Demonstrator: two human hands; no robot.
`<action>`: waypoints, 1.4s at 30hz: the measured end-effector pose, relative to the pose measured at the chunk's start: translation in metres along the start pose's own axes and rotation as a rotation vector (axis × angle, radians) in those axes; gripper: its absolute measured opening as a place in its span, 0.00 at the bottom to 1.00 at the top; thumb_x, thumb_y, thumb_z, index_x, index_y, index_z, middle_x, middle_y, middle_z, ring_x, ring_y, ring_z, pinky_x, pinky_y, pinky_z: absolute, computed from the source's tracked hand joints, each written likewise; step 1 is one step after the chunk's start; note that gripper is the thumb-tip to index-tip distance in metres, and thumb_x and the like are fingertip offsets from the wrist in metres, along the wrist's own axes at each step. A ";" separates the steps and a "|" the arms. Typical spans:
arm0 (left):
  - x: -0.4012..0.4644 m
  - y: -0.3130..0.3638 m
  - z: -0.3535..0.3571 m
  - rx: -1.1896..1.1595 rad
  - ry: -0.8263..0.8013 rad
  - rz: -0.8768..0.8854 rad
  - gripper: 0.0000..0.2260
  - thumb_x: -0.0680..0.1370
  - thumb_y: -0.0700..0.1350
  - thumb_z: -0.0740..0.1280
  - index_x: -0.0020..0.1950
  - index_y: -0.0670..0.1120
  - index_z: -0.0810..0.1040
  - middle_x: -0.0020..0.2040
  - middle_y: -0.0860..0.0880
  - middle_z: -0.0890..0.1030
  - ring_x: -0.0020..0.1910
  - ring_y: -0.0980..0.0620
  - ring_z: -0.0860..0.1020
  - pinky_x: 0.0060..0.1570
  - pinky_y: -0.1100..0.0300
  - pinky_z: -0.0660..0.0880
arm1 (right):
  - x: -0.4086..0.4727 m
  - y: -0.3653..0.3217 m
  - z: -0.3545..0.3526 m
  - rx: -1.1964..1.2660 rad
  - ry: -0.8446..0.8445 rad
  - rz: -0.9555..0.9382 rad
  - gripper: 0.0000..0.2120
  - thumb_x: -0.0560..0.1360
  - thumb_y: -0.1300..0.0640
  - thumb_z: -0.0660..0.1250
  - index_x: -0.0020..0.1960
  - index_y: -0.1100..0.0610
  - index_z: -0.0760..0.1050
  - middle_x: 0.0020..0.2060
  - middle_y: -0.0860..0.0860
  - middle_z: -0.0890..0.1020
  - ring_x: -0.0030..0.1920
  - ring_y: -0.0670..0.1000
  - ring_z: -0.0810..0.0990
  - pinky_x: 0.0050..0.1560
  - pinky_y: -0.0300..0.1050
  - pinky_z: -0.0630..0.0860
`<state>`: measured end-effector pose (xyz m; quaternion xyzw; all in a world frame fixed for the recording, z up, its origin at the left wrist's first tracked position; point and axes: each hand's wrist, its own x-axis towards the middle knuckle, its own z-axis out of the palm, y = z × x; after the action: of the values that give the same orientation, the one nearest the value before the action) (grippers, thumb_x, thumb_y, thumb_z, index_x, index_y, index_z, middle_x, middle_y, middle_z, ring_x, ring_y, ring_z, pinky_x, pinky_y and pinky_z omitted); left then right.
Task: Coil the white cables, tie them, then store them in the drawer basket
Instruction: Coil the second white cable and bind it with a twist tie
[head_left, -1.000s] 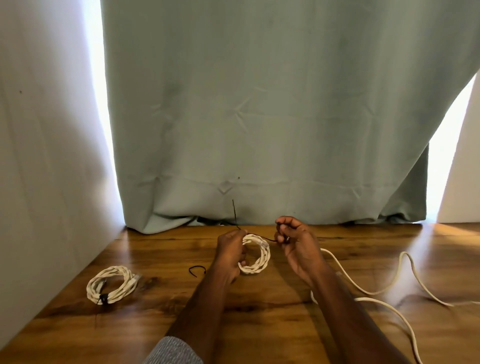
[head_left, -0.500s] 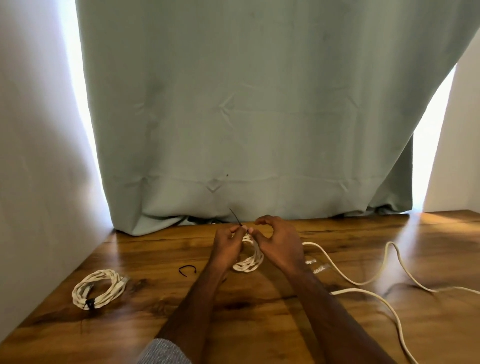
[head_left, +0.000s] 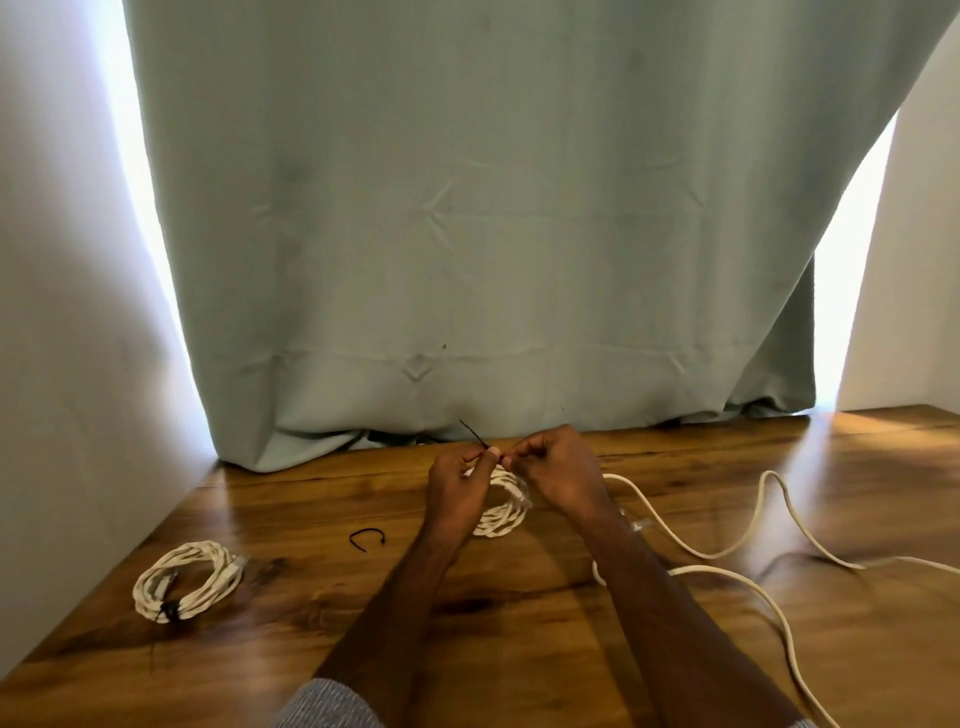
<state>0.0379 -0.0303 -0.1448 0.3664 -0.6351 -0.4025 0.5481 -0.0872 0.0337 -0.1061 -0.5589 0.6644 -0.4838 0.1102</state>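
Grey sleeve cuff (head_left: 327, 704): nearest of all, at the bottom edge on your left forearm; it plays no part in this step.
Loose white cable (head_left: 727, 571): uncoiled, it snakes over the wooden tabletop (head_left: 519, 649) on the right, from the near edge out toward the far right. By my reading it is the next one to coil, so keep your right forearm from dragging it.
Tied white cable coil (head_left: 189, 579): lies flat at near left, well apart from your hands, with a dark tie round its near side. It looks ready for storing.
Spare black twist tie (head_left: 366, 538): a short curved piece on the table, just left of your left forearm.
Coil in hand (head_left: 501, 506): the second white cable coil sits between and under both hands, mid-table; whether it rests on the wood or is lifted, I cannot tell.
Left hand (head_left: 457, 493): fingers curled, pinching the thin black tie (head_left: 474, 434) at the coil's far side; the tie's free end sticks up and to the far left.
Right hand (head_left: 553, 467): fingers curled too, its fingertips (head_left: 506, 460) meeting those of the left at the tie.
Doing it well: hold the loops bunched with the left while the right twists, cinch snug against the cable, and keep the ends short.
Drawer basket: not in view.
Pale green curtain (head_left: 467, 234): hangs at the far edge, with white walls either side.
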 end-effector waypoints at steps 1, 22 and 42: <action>0.001 0.000 -0.001 0.007 0.023 -0.004 0.11 0.74 0.56 0.69 0.43 0.49 0.85 0.40 0.51 0.86 0.43 0.51 0.84 0.48 0.45 0.81 | -0.001 -0.002 0.000 -0.062 0.010 -0.020 0.03 0.73 0.53 0.77 0.46 0.50 0.87 0.38 0.44 0.87 0.38 0.41 0.84 0.41 0.42 0.80; 0.032 -0.016 -0.030 -0.341 0.436 -0.302 0.10 0.81 0.43 0.55 0.51 0.47 0.75 0.47 0.42 0.80 0.41 0.43 0.78 0.40 0.49 0.76 | -0.020 -0.009 0.033 -0.036 0.018 0.184 0.17 0.66 0.48 0.78 0.31 0.62 0.81 0.28 0.58 0.82 0.31 0.59 0.83 0.32 0.52 0.79; 0.024 -0.001 -0.004 -0.423 0.302 -0.199 0.04 0.81 0.39 0.58 0.48 0.45 0.72 0.45 0.42 0.76 0.41 0.46 0.75 0.33 0.59 0.70 | -0.024 -0.012 0.042 0.078 0.102 0.344 0.15 0.67 0.48 0.75 0.33 0.59 0.83 0.28 0.52 0.83 0.30 0.51 0.82 0.34 0.48 0.78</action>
<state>0.0389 -0.0531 -0.1352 0.3602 -0.4089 -0.5187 0.6587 -0.0422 0.0332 -0.1271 -0.4072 0.7355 -0.5110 0.1792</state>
